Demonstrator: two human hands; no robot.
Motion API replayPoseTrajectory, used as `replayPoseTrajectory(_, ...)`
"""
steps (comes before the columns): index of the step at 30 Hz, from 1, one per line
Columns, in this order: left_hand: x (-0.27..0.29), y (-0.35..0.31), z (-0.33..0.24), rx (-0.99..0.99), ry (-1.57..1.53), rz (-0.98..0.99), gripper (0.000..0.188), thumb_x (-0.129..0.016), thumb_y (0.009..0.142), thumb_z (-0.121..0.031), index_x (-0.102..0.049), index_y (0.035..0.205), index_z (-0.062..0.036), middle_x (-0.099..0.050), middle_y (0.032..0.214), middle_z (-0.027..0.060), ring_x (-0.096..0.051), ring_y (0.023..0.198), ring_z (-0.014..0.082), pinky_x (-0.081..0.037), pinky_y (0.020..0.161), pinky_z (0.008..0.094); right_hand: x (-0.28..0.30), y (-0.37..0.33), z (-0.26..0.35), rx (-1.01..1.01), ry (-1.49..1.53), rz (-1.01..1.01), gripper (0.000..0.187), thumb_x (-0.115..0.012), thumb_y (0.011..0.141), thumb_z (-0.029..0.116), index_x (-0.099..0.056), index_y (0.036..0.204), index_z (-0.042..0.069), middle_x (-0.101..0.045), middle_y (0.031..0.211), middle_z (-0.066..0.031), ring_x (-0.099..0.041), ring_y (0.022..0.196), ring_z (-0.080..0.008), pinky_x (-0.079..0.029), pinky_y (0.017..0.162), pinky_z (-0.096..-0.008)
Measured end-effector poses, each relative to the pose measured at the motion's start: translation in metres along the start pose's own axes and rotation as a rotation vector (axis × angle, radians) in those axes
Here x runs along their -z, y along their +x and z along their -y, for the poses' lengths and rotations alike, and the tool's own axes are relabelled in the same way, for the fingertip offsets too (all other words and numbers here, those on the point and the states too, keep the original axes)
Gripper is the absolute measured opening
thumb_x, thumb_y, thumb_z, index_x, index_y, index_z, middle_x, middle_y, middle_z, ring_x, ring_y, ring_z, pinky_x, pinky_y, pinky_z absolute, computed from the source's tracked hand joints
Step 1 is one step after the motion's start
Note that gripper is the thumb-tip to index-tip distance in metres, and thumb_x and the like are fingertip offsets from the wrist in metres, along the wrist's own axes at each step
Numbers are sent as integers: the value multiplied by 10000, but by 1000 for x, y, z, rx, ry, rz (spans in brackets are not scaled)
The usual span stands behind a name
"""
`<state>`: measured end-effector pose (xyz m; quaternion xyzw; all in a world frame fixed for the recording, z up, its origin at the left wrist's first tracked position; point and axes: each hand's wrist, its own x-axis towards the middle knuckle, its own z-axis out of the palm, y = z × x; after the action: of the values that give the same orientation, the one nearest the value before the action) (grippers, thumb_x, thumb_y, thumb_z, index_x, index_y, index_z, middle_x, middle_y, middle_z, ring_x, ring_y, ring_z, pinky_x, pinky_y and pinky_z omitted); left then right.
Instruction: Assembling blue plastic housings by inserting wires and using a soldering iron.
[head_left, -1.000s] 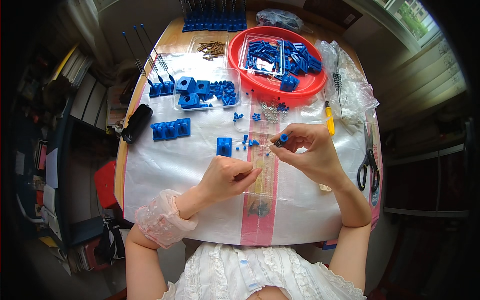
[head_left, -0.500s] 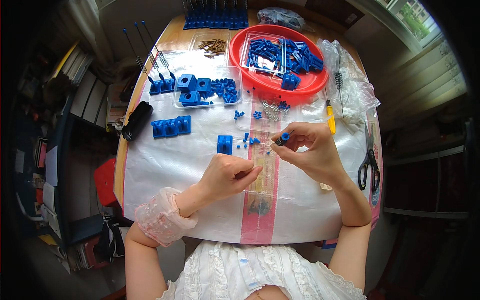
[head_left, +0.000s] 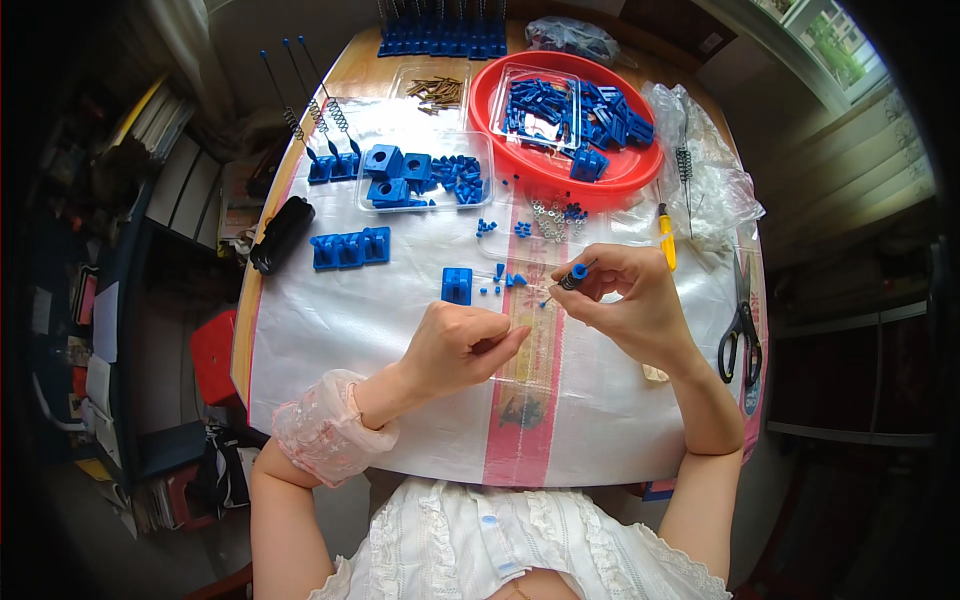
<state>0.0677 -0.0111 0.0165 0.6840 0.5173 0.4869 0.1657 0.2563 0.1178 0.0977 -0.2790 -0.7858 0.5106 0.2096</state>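
My right hand (head_left: 622, 305) pinches a small blue-capped screwdriver (head_left: 574, 275) above the white sheet (head_left: 340, 310). My left hand (head_left: 462, 345) rests on the sheet just left of it, fingers curled as if on a tiny part; I cannot see what it holds. A blue square block (head_left: 457, 285) and several tiny blue pieces (head_left: 506, 282) lie just beyond my left hand.
A red round tray (head_left: 640, 172) of blue parts sits at the back. A clear tray (head_left: 420, 180) holds more blue blocks. A blue slotted block (head_left: 349, 247), black case (head_left: 281, 233), yellow-handled tool (head_left: 666, 238), scissors (head_left: 738, 340) and plastic bags (head_left: 712, 190) lie around.
My right hand has shifted slightly with the screwdriver. My left hand stays nearly in place.
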Motion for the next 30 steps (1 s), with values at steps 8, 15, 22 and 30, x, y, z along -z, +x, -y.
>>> replayPoseTrajectory(8,113,31,-20,246,-79,-499,301,-544,1073,-343,-586,1137,-52,-517,758,-14,-462,655,28,-374,583,198,0,0,-2,-23,60,11,83,-805,871,27,-745,910,-15,-748,839,-19,-659,689,-25,-531,640,-182)
replayPoseTrajectory(15,199,0,27,568,855,-254,289,-646,1017,-240,-630,1224,-39,-655,1172,103,-630,1134,246,-474,1005,368,-1,0,-2,17,65,1,90,-787,883,24,-724,891,-41,-690,764,11,-610,693,-7,-496,605,-180)
replayPoseTrajectory(22,208,0,89,554,563,-78,369,-714,966,-255,-693,1309,-121,-620,1308,149,-590,1259,326,-456,1088,410,1,2,-6,6,61,11,90,-794,879,28,-732,903,-33,-698,775,9,-618,690,-8,-500,611,-175)
replayPoseTrajectory(30,208,-13,99,546,674,-77,310,-716,960,-240,-734,1218,-69,-639,1262,136,-637,1186,310,-478,1058,394,3,2,-3,-26,52,-4,86,-804,873,30,-742,915,-12,-729,812,-9,-649,689,-15,-522,622,-175)
